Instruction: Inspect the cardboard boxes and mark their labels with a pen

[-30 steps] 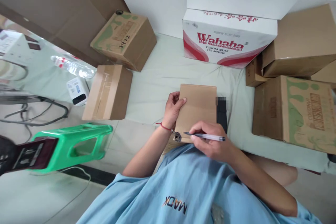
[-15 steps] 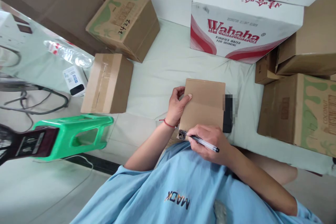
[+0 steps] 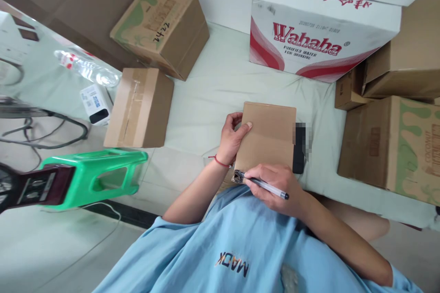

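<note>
Head view, with a clock face centred on the cardboard panel [image 3: 266, 139]: this flat brown piece lies in front of the person's blue T-shirt [image 3: 209, 256], its long sides running away from the body. At nine o'clock the left hand [image 3: 231, 142] grips its edge, thumb pressed on the top face, the other fingers curled and partly hidden. At about five o'clock the right hand [image 3: 285, 183] is closed around a clear-barrelled pen [image 3: 273, 189], pinched close to the writing end. The pen points toward seven o'clock, where a small, dark, ragged-looking patch [image 3: 237, 176] marks the panel's near corner; what it is, and whether the tip touches it, I cannot tell.

This pen work likely goes best with firm thumb pressure and light strokes, since the near corner sits far from the left hand's hold and could tip or flex. Tucking the T-shirt hem away from that corner would help.

A black object, partly pixelated, lies at three o'clock; the red-and-white Wahaha water carton [image 3: 319, 36] stands at one o'clock.
</note>
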Tool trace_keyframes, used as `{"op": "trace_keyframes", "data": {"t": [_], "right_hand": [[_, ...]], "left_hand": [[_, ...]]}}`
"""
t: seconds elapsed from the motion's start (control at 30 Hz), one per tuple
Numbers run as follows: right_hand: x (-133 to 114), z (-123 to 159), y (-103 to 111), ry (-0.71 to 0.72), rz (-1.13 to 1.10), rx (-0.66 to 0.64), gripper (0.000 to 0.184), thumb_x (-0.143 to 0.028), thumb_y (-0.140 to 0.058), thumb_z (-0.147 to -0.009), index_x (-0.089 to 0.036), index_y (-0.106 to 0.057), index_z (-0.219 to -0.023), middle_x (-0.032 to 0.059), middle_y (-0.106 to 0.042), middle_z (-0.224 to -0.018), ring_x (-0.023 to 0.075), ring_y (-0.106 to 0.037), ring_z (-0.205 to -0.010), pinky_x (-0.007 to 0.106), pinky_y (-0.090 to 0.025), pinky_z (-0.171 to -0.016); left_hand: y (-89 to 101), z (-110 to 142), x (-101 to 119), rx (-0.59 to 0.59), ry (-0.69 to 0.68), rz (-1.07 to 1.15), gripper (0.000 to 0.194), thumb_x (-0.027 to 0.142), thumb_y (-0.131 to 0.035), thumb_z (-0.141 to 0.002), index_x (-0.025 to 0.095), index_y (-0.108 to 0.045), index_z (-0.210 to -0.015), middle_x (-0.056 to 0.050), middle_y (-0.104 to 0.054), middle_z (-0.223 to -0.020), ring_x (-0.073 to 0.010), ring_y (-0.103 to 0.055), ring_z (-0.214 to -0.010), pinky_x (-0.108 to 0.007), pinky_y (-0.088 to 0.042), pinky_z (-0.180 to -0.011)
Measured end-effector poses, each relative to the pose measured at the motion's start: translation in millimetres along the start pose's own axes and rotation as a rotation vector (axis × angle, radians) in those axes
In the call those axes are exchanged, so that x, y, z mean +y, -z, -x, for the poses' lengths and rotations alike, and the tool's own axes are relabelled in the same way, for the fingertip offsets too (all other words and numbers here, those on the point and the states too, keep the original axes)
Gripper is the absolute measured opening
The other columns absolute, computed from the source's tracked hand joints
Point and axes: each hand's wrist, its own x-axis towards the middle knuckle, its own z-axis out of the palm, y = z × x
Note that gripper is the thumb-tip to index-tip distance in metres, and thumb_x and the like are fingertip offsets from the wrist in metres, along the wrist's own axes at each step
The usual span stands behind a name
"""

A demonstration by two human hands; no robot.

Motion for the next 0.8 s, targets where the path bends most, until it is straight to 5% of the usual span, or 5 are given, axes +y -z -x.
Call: {"op": "trace_keyframes", "data": {"t": [0.37, 0.8], "right_hand": [[0.7, -2.4, 0.7, 0.054, 0.039, -0.095, 0.011, -0.021, -0.063, -0.108, -0.022, -0.068, -0.117, 0.0044, -0.086, -0.103, 0.0152, -0.081, -0.085, 0.026, -0.059, -0.076], [1.8, -0.7, 0.2, 0.02, -0.044, -0.035, 0.007, -0.023, -0.065, -0.105, -0.025, -0.071, -0.109, 0.0014, -0.085, -0.091, 0.0146, -0.079, -0.074, 0.025, -0.058, -0.07]], "left_hand": [[0.5, -0.8, -0.9, 0.003, 0.002, -0.007, 0.054, 0.051, -0.089, -0.077, 0.023, -0.062, -0.115, -0.011, -0.07, -0.131, -0.0315, -0.064, -0.13, -0.045, -0.053, -0.109], [-0.3, 1.3, 4.1, 0.0, 0.013, -0.003, 0.053, 0.05, -0.088, -0.077, 0.024, -0.062, -0.115, -0.01, -0.07, -0.132, -0.0312, -0.064, -0.131, -0.044, -0.053, -0.109]]}}
